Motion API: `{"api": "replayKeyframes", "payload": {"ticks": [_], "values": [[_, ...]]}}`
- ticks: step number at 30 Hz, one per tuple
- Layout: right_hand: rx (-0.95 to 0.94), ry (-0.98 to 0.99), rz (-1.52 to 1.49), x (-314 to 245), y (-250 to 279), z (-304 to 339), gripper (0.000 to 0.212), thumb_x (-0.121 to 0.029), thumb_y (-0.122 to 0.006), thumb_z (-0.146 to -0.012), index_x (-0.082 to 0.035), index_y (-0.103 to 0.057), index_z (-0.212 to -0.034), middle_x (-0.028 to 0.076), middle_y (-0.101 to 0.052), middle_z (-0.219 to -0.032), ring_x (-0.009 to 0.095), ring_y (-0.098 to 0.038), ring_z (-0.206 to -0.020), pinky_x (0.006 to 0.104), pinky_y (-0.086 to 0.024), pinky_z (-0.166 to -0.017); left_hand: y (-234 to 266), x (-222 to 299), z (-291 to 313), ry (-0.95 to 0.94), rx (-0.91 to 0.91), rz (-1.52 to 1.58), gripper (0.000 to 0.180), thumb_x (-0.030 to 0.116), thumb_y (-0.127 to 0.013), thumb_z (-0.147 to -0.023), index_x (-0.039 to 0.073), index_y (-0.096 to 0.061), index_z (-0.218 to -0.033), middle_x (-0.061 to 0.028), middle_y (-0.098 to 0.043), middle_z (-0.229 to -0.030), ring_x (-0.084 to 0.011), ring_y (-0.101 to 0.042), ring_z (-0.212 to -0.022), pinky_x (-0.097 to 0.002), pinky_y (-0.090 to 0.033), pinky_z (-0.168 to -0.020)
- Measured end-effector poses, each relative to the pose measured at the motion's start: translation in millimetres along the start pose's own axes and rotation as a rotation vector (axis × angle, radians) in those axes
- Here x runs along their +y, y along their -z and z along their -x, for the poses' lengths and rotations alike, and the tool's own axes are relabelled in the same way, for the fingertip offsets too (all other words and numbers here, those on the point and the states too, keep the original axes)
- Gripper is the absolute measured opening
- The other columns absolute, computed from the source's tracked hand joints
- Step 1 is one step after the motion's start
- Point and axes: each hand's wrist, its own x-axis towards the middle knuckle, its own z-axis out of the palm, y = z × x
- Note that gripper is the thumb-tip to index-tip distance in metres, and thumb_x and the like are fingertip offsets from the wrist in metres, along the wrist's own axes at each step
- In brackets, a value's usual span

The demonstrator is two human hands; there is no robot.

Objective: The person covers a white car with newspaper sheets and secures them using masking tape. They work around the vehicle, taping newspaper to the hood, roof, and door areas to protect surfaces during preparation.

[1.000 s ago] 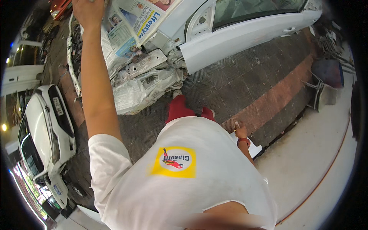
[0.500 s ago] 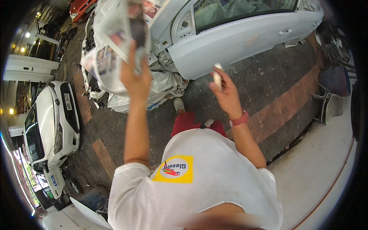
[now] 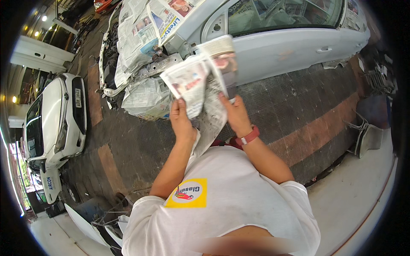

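Observation:
A folded, crumpled newspaper sheet [image 3: 191,87] is between my two hands in front of my body, its upper part blurred by motion. My left hand [image 3: 182,123] is closed on its left edge, thumb on top. On the other side, my right hand [image 3: 237,116] grips the paper's right part, below a red wristband; most of its fingers are behind the sheet. Beyond the paper stands a pale grey car body with a front door [image 3: 282,55]. More newspaper [image 3: 134,47] covers its front end, and a paper-wrapped bundle [image 3: 145,100] sits lower down.
A white car [image 3: 53,115] is parked at the left. At the right, a chair [image 3: 369,136] stands by a pale wall strip. The dark textured floor [image 3: 294,102] has reddish bands. Car panels [image 3: 87,224] lean at the lower left.
My left hand has lowered and come closer with the newspaper. My right hand has moved left onto the paper; the small whitish object it held no longer shows.

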Motion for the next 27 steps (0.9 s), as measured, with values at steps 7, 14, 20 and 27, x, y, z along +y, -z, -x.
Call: {"api": "replayKeyframes", "payload": {"ticks": [7,14,20,27], "values": [[0.132,0.253,-0.374,-18.5,53.9,-7.0,0.024,-0.019,-0.072,-0.109,-0.002,-0.076,-0.125,0.007,-0.080,-0.119,0.015,-0.076,-0.106,0.0338,-0.061,-0.094,23.2,61.6,-35.6,-0.132,0.095,0.050,0.057,0.043,-0.070,-0.110,0.000,-0.058,-0.145,-0.0109,-0.071,-0.138,-0.0260,-0.073,-0.119,-0.0441,-0.062,-0.102],[0.100,0.272,0.131,-38.8,58.5,8.1,0.023,-0.013,-0.071,-0.107,0.005,-0.076,-0.121,0.007,-0.081,-0.119,0.017,-0.075,-0.107,0.0341,-0.057,-0.096,11.3,66.9,-30.8,-0.276,0.121,-0.371,0.048,0.030,-0.078,-0.106,0.003,-0.061,-0.143,-0.0092,-0.073,-0.132,-0.0209,-0.071,-0.118,-0.0385,-0.059,-0.099],[-0.340,0.503,0.801,-46.3,-5.7,26.2,0.098,-0.032,-0.093,-0.081,0.001,-0.047,-0.161,0.034,-0.057,-0.146,0.050,-0.059,-0.138,0.0518,-0.051,-0.112,-31.9,29.6,-4.4,-0.192,-0.540,-0.403,0.081,0.042,-0.072,-0.107,0.002,-0.034,-0.166,-0.0185,-0.045,-0.164,-0.0272,-0.045,-0.149,-0.0434,-0.030,-0.128],[-0.531,0.493,1.137,-54.9,-56.2,2.8,0.117,-0.055,-0.096,-0.074,-0.005,-0.044,-0.166,0.038,-0.046,-0.154,0.060,-0.042,-0.149,0.0571,-0.044,-0.120,4.4,64.8,-17.5,0.125,-0.288,-0.496,0.076,0.018,-0.066,-0.104,0.002,-0.033,-0.171,-0.0178,-0.047,-0.167,-0.0281,-0.047,-0.150,-0.0431,-0.036,-0.126]]}}
